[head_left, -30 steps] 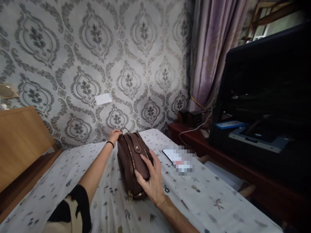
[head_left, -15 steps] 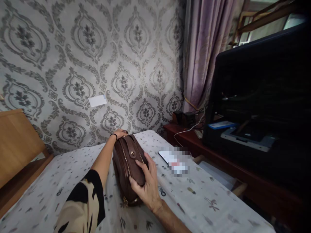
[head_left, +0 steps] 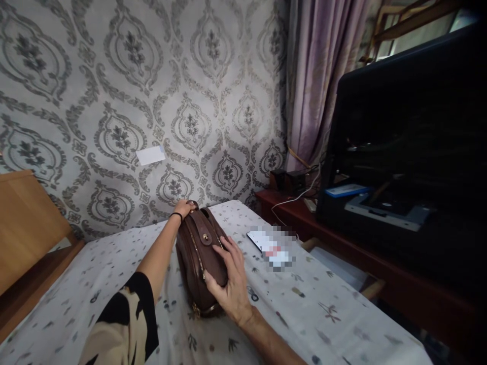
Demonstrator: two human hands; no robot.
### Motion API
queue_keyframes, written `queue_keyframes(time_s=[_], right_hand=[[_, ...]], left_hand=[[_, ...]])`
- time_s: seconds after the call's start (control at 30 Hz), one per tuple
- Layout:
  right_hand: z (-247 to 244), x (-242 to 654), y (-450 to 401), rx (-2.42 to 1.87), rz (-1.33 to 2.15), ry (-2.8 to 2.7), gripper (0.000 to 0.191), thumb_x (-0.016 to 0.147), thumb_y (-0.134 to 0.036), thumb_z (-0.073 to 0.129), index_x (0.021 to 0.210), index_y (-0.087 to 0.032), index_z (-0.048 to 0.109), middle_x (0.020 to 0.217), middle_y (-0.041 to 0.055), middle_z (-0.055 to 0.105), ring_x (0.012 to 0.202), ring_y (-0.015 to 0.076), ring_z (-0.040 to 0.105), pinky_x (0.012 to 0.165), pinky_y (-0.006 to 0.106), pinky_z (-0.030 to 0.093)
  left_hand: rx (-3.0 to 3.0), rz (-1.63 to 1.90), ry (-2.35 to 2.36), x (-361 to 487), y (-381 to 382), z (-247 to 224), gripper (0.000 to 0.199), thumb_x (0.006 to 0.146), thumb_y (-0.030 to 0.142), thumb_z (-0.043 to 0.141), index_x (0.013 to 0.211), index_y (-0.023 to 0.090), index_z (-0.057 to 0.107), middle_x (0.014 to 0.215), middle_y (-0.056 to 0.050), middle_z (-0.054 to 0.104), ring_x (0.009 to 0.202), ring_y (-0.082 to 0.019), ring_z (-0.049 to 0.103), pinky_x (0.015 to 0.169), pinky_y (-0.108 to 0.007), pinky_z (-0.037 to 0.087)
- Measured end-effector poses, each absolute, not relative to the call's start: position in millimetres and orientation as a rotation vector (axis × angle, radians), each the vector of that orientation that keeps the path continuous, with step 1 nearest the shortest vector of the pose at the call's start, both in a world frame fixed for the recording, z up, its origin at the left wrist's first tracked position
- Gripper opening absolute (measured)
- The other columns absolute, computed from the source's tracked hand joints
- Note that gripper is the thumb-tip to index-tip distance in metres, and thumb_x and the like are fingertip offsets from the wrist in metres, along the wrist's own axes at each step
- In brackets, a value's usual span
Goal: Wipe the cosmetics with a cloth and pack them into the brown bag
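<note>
A brown leather handbag [head_left: 196,243] with gold zippers and a small gold clasp on a tab lies on the patterned white sheet [head_left: 319,329]. At its far end my left hand [head_left: 184,208] is closed by the short loop handle; most of those fingertips are hidden. Across the bag's near upper face rests my right hand [head_left: 232,281], with its fingers apart and slightly bent. Its thumb touches the leather near one gold zipper, while the fingers lie towards the bag's right side.
To the right of the bag lies a phone [head_left: 266,248], its screen blurred out. A dark television [head_left: 399,152] stands on a reddish cabinet [head_left: 300,213] with a pulled-out drawer [head_left: 338,268]. Wooden furniture [head_left: 34,228] borders the left side, and patterned wallpaper [head_left: 190,121] rises behind.
The view has shifted slightly. My right hand's fingers have spread a little on the bag. My left hand stays at the bag's far end.
</note>
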State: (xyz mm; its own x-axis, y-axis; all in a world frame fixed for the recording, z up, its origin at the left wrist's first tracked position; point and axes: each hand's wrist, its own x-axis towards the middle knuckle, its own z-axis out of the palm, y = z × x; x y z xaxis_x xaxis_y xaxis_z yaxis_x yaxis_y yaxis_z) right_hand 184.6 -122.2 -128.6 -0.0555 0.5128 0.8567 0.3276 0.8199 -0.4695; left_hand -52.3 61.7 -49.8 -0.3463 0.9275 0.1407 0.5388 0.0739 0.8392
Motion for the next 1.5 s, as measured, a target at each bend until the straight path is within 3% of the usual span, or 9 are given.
queue_keyframes(time_s=[0.27, 0.47, 0.7, 0.93, 1.13, 1.5], right_hand=[[-131.1, 186.6, -121.1, -0.655, 0.162, -1.695, 0.062, 0.077, -0.041, 0.070, 0.133, -0.023, 0.049, 0.144, 0.0141, 0.046, 0.138, 0.0350, 0.038, 0.109, 0.059, 0.038], [-130.1, 186.3, -121.3, -0.657, 0.130, -1.733, 0.070, 0.074, -0.040, 0.074, 0.136, -0.023, 0.045, 0.147, 0.0153, 0.041, 0.140, 0.0375, 0.034, 0.110, 0.061, 0.036], [-129.7, 184.7, -121.0, -0.661, 0.127, -1.685, 0.052, 0.081, -0.032, 0.065, 0.130, -0.023, 0.050, 0.145, 0.0136, 0.045, 0.140, 0.0342, 0.036, 0.110, 0.058, 0.038], [-128.9, 184.2, -121.2, -0.651, 0.114, -1.661, 0.045, 0.081, -0.028, 0.063, 0.125, -0.022, 0.054, 0.145, 0.0135, 0.046, 0.140, 0.0340, 0.036, 0.109, 0.058, 0.038], [-129.8, 184.0, -120.1, -0.636, 0.104, -1.665, 0.043, 0.081, -0.027, 0.062, 0.123, -0.022, 0.054, 0.144, 0.0141, 0.045, 0.140, 0.0341, 0.035, 0.109, 0.059, 0.038], [-129.8, 183.1, -119.9, -0.642, 0.124, -1.668, 0.043, 0.082, -0.030, 0.062, 0.124, -0.023, 0.054, 0.144, 0.0138, 0.045, 0.139, 0.0344, 0.035, 0.109, 0.059, 0.038]], left_hand=[[1.437, 1.383, 1.784, -49.3, 46.7, -49.1, 0.032, 0.093, 0.036, 0.059, 0.117, 0.015, 0.060, 0.114, -0.008, 0.064, 0.096, -0.019, 0.065, 0.082, -0.040, 0.056], [1.479, 1.547, 1.651, -48.5, 32.8, -47.0, 0.033, 0.078, 0.046, 0.068, 0.077, 0.013, 0.070, 0.075, -0.005, 0.071, 0.075, -0.019, 0.066, 0.068, -0.029, 0.052], [1.517, 1.489, 1.623, -44.0, 32.2, -39.6, 0.035, 0.068, 0.048, 0.069, 0.081, 0.015, 0.069, 0.074, -0.005, 0.072, 0.075, -0.020, 0.067, 0.066, -0.028, 0.050], [1.685, 1.316, 1.655, -39.5, 32.4, -36.7, 0.027, 0.061, 0.041, 0.074, 0.055, 0.017, 0.062, 0.054, 0.002, 0.059, 0.062, -0.016, 0.059, 0.064, -0.026, 0.044], [1.710, 1.374, 1.741, -39.5, 35.0, -37.0, 0.026, 0.065, 0.042, 0.067, 0.056, 0.017, 0.066, 0.056, -0.002, 0.065, 0.062, -0.017, 0.060, 0.062, -0.026, 0.042], [1.873, 1.413, 1.635, -26.9, 13.7, -35.4, 0.034, 0.069, 0.049, 0.065, 0.066, 0.015, 0.071, 0.059, 0.001, 0.064, 0.060, -0.015, 0.056, 0.062, -0.025, 0.041]])
